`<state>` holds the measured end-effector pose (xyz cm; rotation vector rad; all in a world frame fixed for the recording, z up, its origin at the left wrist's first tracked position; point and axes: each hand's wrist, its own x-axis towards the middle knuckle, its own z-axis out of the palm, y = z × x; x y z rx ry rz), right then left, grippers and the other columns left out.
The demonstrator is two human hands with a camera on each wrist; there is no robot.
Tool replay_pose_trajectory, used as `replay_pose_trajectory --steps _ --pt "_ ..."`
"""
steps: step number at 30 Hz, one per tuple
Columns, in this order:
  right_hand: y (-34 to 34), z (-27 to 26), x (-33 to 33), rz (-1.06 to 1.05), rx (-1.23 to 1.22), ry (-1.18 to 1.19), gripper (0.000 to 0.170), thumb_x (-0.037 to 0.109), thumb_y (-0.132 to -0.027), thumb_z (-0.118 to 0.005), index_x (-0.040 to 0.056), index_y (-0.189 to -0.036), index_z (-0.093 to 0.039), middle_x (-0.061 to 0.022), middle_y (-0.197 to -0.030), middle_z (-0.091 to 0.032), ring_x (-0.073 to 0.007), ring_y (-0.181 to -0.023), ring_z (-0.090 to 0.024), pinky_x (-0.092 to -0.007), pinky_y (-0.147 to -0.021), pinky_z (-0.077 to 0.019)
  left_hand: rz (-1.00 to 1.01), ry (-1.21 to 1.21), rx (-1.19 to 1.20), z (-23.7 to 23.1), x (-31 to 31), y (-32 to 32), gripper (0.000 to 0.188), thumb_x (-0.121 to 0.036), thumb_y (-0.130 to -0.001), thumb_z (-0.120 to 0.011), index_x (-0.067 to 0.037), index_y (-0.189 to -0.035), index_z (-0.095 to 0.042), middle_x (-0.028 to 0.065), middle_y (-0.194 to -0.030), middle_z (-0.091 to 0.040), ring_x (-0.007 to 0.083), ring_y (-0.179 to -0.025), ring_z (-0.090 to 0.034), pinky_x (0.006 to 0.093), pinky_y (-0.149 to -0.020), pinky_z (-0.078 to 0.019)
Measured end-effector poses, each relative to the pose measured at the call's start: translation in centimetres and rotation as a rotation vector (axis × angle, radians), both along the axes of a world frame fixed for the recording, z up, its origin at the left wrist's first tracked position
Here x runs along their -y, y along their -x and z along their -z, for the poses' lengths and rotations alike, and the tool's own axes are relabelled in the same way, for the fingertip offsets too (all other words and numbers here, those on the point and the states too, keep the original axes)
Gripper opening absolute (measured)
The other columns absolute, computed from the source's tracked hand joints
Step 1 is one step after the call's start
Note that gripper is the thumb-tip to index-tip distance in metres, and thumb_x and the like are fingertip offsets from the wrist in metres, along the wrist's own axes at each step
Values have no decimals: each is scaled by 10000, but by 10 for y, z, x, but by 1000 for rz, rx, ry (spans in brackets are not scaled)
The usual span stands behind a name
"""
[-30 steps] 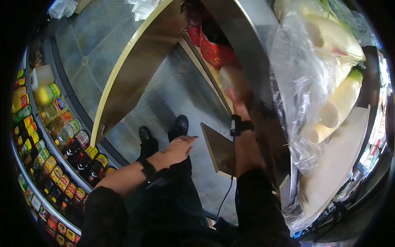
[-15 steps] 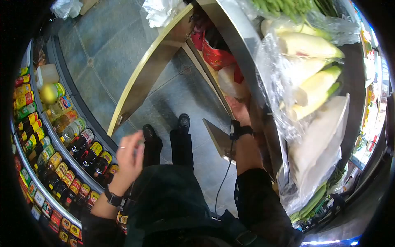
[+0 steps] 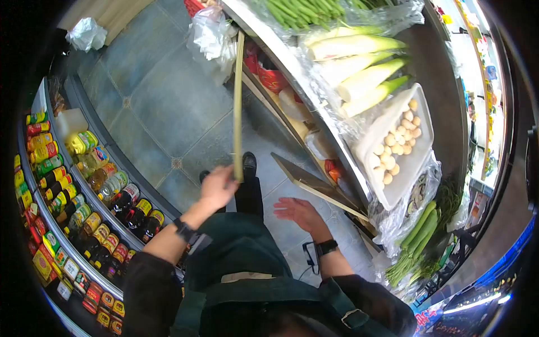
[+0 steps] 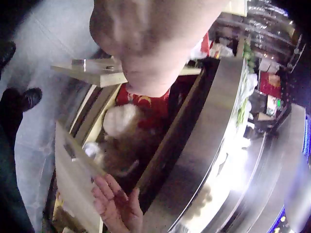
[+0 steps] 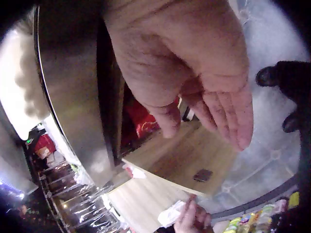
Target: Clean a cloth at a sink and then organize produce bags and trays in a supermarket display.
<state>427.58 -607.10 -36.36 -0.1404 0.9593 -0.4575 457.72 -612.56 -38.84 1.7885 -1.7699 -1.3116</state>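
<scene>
A wooden cabinet door [image 3: 238, 112] stands swung out, seen edge-on in the head view. My left hand [image 3: 219, 188] touches its free end, with the fingertips at the edge; the left hand [image 5: 193, 218] also shows beyond the door [image 5: 177, 155] in the right wrist view. My right hand [image 3: 297, 212] is held palm up with extended fingers, holding nothing, beside a second door panel [image 3: 311, 180]. Inside the cabinet [image 4: 90, 109], a red bag [image 4: 146, 102] and a pale bundle [image 4: 121, 119] show in the left wrist view.
Above the cabinet, a counter holds white radishes [image 3: 359, 84], a tray [image 3: 425, 123] of round pale items and green vegetables [image 3: 421, 230]. Bottle shelves [image 3: 106, 194] line the left. White plastic bags [image 3: 210, 36] hang by the counter's far end. Shoes [image 3: 249, 163] stand on the tiled floor.
My right hand has come out of the cabinet, back toward the body. My left hand has moved up and right to the door's end. The door has swung right, toward the cabinet.
</scene>
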Motion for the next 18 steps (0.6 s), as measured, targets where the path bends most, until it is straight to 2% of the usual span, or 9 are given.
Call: replay_pose_trajectory --steps 3,4,6,8,11,12,15,17,18 --pt "26 5 -38 224 -238 -162 346 202 -949 -500 -10 -1222 -476 -210 -1203 -558 -355 -1095 -568 -456 -978 -437 153 -152 -330 26 15 76 740 -184 -768 -686 -222 -1426 -349 151 -1014 -506 284 -895 -569 363 -774 -475" --pt "36 8 -44 454 -224 -120 327 194 -939 -515 -15 -1190 -488 -229 -1238 -526 -360 -1147 -528 -459 -1006 -413 220 -292 -393 26 29 101 838 -159 -758 -700 -201 -1468 -257 177 -1089 -488 308 -996 -536 351 -846 -454" --pt "57 16 -45 806 -123 -67 362 171 -911 -550 -19 -1210 -475 -236 -1321 -454 -360 -1265 -415 -459 -1079 -334 248 -138 -524 50 40 154 947 -154 -734 -720 -142 -1490 -149 219 -1206 -458 355 -1132 -452 355 -949 -396" --pt "63 13 -34 789 -152 -12 387 198 -915 -545 -9 -1233 -470 -215 -1320 -463 -347 -1267 -416 -455 -1087 -322 279 -42 -475 57 52 190 1039 -151 -705 -739 -85 -1489 -60 262 -1315 -394 391 -1254 -340 371 -1037 -319" --pt "62 19 -18 830 -103 44 446 238 -914 -547 16 -1290 -454 -172 -1343 -459 -317 -1284 -401 -440 -1099 -304 321 -38 -386 55 78 218 1084 -148 -681 -748 -83 -1487 -26 287 -1365 -338 418 -1297 -297 381 -1066 -291" --pt "63 23 -11 898 -108 109 459 242 -913 -549 11 -1296 -447 -163 -1344 -462 -306 -1286 -400 -434 -1096 -307 250 -158 -470 52 82 224 837 -85 -698 -707 -36 -1407 -266 219 -1407 -295 359 -1331 -241 405 -1104 -205" --pt "67 30 18 1095 -18 172 443 164 -897 -559 -21 -1284 -450 -162 -1353 -465 -298 -1300 -388 -421 -1123 -268 244 -191 -662 59 80 227 809 -67 -693 -704 -34 -1388 -290 206 -1409 -294 331 -1340 -236 402 -1109 -199" --pt "73 42 34 1287 43 217 484 123 -845 -611 -23 -1280 -456 -147 -1339 -483 -291 -1296 -393 -420 -1113 -289 259 -180 -604 54 84 225 787 -30 -715 -681 -55 -1395 -285 169 -1385 -352 290 -1304 -322 385 -1074 -279" --pt "75 43 34 1334 95 175 539 87 -783 -659 -20 -1274 -462 -132 -1327 -496 -284 -1272 -420 -430 -1102 -308 213 -385 -720 52 87 225 759 -17 -729 -670 -59 -1392 -302 141 -1357 -399 263 -1259 -381 371 -1039 -327"
